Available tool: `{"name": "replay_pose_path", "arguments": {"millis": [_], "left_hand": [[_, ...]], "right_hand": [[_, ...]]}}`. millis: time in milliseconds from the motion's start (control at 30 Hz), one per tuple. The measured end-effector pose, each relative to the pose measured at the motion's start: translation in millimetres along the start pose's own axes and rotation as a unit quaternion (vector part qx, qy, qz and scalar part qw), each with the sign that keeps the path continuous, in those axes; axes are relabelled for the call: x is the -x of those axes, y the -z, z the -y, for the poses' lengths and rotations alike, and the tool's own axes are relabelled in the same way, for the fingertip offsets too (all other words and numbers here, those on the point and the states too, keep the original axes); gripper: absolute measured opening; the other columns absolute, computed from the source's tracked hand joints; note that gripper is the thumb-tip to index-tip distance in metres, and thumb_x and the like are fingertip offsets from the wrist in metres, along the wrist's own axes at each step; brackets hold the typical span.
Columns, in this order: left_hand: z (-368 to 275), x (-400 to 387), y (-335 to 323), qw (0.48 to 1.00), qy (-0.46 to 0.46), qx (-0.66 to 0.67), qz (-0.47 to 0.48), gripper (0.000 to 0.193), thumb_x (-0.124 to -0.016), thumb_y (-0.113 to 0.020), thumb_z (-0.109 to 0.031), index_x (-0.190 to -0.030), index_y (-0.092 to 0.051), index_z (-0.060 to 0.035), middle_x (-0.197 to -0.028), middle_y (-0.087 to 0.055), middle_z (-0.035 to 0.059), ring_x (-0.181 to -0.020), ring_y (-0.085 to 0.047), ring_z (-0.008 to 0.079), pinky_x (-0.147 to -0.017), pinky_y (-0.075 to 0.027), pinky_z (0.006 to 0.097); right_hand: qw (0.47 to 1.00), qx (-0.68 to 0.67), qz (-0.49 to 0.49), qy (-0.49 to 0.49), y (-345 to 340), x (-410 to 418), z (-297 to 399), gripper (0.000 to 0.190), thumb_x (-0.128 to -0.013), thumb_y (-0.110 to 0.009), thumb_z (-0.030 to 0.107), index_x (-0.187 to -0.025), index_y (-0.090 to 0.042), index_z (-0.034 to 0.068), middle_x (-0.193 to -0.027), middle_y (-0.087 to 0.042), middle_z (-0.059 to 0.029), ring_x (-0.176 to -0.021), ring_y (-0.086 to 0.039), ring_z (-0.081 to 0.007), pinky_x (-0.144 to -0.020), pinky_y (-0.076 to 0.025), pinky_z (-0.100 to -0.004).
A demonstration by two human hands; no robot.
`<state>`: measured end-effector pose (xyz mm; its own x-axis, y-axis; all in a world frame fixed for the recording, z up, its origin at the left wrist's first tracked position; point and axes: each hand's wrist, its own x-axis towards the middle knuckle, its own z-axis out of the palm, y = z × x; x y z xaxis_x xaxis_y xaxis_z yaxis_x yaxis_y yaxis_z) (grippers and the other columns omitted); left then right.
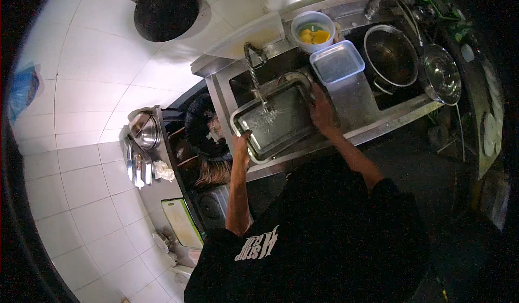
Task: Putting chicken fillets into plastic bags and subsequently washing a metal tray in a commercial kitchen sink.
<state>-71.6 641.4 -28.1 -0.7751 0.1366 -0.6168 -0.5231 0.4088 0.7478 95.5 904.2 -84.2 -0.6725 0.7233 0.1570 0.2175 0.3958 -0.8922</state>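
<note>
A rectangular metal pan (279, 120) is held over the left sink basin (242, 82), with water running into it from a spring-neck faucet (253, 71). My left hand (241, 144) grips its near left rim, the thumb over the edge. At the opposite end is my right hand (322, 110), against the pan's right side; its fingers are partly hidden in shadow, so their hold is not clear. Behind the pan's far right corner a rounded rim of another vessel shows. A clear rectangular plastic container (337, 62) stands right of the basin, beside a round tub (312, 29) holding yellow pieces.
The right basin holds a large round pot (391, 55), with a metal wok or strainer (442, 75) beside it. A black frying pan (166, 13) hangs on the tiled wall. At left are steel bowls (146, 130), a cutting board (182, 222) and a broom-like bristle bundle (217, 173).
</note>
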Motion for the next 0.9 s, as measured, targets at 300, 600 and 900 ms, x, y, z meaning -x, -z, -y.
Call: {"name": "replay_pose_path", "arguments": {"millis": [300,600,900], "left_hand": [[5.1,24.1,1.6,0.975,-0.215,-0.009,-0.053,0.030,-0.077,-0.052,-0.004,-0.100,-0.054,0.0144,-0.095,-0.060,0.0188,-0.071,-0.059,0.0269,-0.060,-0.050,0.0376],[0.2,88.6,-51.3,0.971,-0.224,0.055,-0.062,0.029,-0.076,-0.054,-0.003,-0.101,-0.054,0.0104,-0.098,-0.060,0.0155,-0.076,-0.057,0.0277,-0.067,-0.047,0.0403],[-19.9,115.3,-66.1,0.977,-0.177,0.110,0.052,0.022,-0.083,-0.050,-0.009,-0.097,-0.051,0.0069,-0.096,-0.053,0.0117,-0.081,-0.051,0.0183,-0.069,-0.047,0.0346]], "right_hand": [[0.990,0.069,0.103,-0.071,-141.8,-1.1,88.9,0.057,-0.077,-0.053,0.019,-0.125,-0.042,-0.008,-0.141,-0.025,-0.0245,-0.130,-0.023,-0.0407,-0.107,-0.016,-0.0535],[0.956,0.282,-0.036,-0.077,-116.7,-25.7,90.1,0.074,-0.084,-0.049,0.032,-0.141,-0.016,-0.002,-0.149,-0.009,-0.0182,-0.137,-0.007,-0.0382,-0.111,-0.005,-0.0514],[0.967,0.130,0.218,-0.015,-117.1,32.9,122.6,0.063,-0.095,-0.033,0.040,-0.142,-0.015,0.001,-0.147,-0.015,-0.0176,-0.137,-0.010,-0.0335,-0.111,-0.007,-0.0504]]}}
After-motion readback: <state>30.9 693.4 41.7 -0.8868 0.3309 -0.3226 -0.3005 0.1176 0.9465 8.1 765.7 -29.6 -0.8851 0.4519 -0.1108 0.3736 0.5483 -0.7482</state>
